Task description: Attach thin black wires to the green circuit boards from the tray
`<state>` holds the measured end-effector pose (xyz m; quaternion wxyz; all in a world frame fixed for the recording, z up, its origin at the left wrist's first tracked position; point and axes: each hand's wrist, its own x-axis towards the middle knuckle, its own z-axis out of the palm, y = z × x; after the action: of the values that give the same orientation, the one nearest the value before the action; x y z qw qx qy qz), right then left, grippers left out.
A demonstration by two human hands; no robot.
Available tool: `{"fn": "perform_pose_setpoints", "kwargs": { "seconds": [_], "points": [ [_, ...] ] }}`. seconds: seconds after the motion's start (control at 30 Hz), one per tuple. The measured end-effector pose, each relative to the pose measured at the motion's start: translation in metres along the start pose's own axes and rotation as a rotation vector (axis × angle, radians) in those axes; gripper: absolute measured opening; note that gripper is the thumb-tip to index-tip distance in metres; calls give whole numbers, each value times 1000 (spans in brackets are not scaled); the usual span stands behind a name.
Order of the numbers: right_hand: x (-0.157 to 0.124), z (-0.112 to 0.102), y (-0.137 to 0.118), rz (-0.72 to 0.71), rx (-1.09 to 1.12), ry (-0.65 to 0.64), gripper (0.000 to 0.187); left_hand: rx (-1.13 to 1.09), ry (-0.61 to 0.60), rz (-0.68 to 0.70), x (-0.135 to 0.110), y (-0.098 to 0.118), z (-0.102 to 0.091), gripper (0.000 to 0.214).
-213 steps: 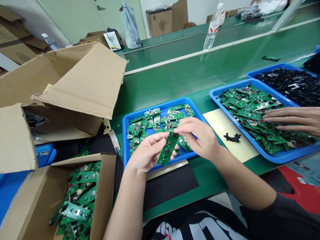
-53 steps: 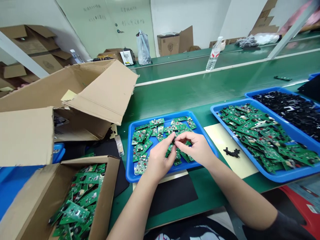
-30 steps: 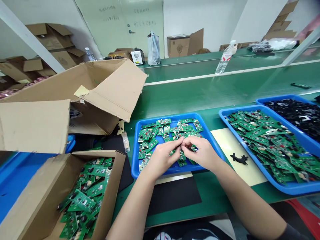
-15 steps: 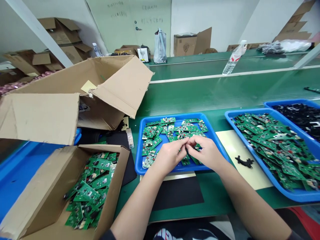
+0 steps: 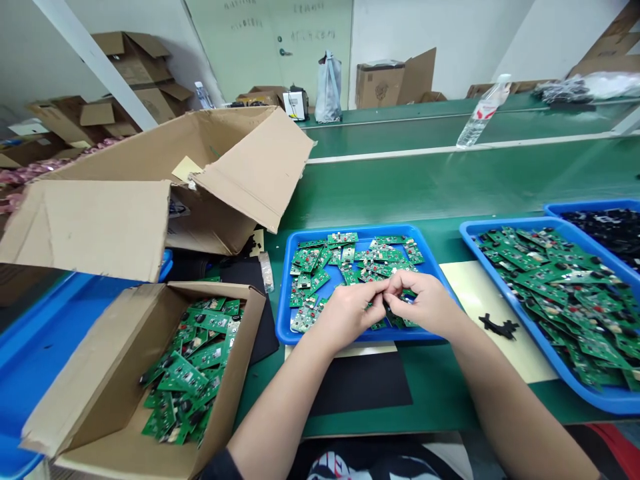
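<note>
Both my hands are curled in together, low over a blue plastic tray. My left hand and my right hand are half closed, with the fingertips of each meeting near the middle. My fingers hide whatever lies between them, so I can't tell if either hand has hold of something. Just under my palms, green circuit boards lie heaped and overlapping in that tray.

To my right, on a cream sheet, sits a small black plastic piece. Past it, a second blue tray carries a bigger heap of green boards, and beyond that, at the far right, a third blue tray holds black plastic parts. Nearer me, a black mat lies on the green bench just below the first tray.

To my left, a cardboard box holds more green boards, with a large open carton behind it. Farther off, a water bottle stands on a green conveyor belt.
</note>
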<state>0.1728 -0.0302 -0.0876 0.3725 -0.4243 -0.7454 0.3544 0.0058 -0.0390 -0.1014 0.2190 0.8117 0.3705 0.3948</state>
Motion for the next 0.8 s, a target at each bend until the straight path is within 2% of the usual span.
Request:
{"fn": "perform_pose_setpoints", "kwargs": {
  "seconds": [0.3, 0.43, 0.6, 0.67, 0.8],
  "points": [
    [-2, -6, 3, 26, -12, -46, 11, 7, -30, -16, -1, 6, 1, 27],
    [-2, -5, 3, 47, -28, -43, 11, 10, -33, -3, -2, 2, 3, 27],
    [-4, -8, 2, 40, 7, -174, 8, 15, 93, -75, 0, -12, -7, 29],
    [-5, -10, 3, 67, -2, -144, 9, -5, 157, -124, 2, -14, -12, 30],
    [-4, -9, 10, 100, 27, 58, 10, -88, 244, -188, 5, -10, -11, 29]
  ]
}}
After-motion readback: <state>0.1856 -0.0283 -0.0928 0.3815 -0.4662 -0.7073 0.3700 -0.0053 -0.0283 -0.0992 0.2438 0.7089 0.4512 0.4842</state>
